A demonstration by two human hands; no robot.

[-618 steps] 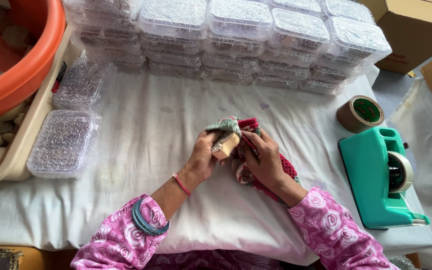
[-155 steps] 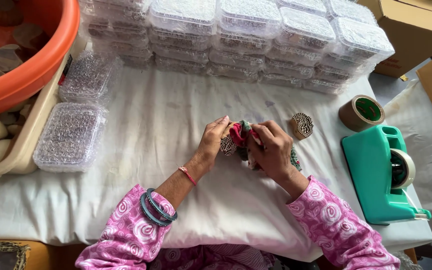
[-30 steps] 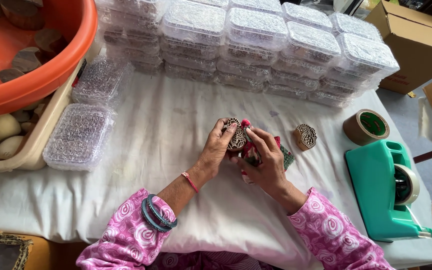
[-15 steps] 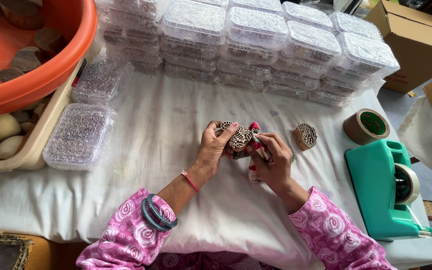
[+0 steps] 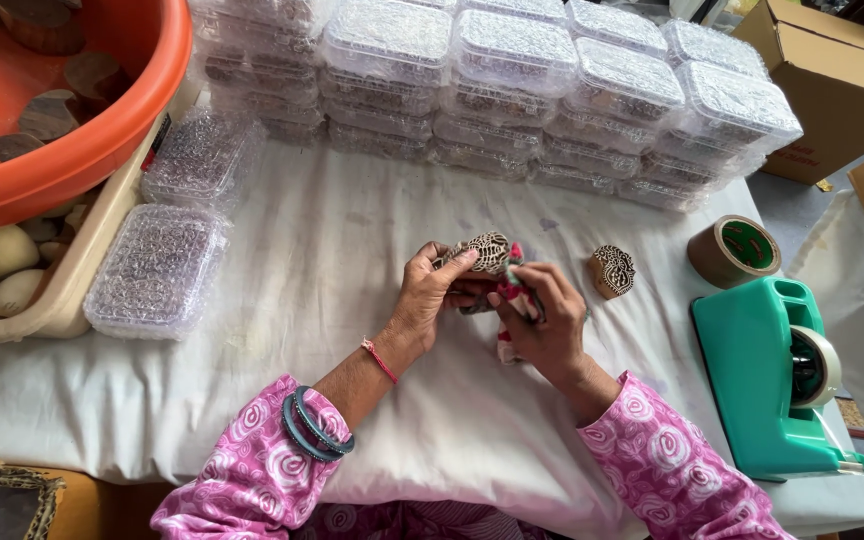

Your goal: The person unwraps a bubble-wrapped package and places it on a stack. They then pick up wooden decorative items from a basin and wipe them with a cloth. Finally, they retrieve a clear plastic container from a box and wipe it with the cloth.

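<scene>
Carved wooden block [image 5: 485, 252] gripped between both hands, red patterned cloth [image 5: 512, 300] pressed against it.

Left hand [image 5: 430, 296] curled shut around block, fingertips on carved face; right hand [image 5: 544, 318] closed over cloth, bunched against block's right side. Second carved block [image 5: 613, 270] on white sheet [image 5: 332, 250] just right of right hand; tape roll [image 5: 734, 250] and teal tape dispenser [image 5: 777, 375] further right; stacked clear plastic boxes [image 5: 512, 80] beyond both hands.

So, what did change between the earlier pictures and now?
A second carved wooden block now lies on the white cloth, right of the hands; at first it was absent. The left hand now holds another carved block, and the right hand wipes it with a red rag. Boxes, tape and dispenser stayed.
</scene>
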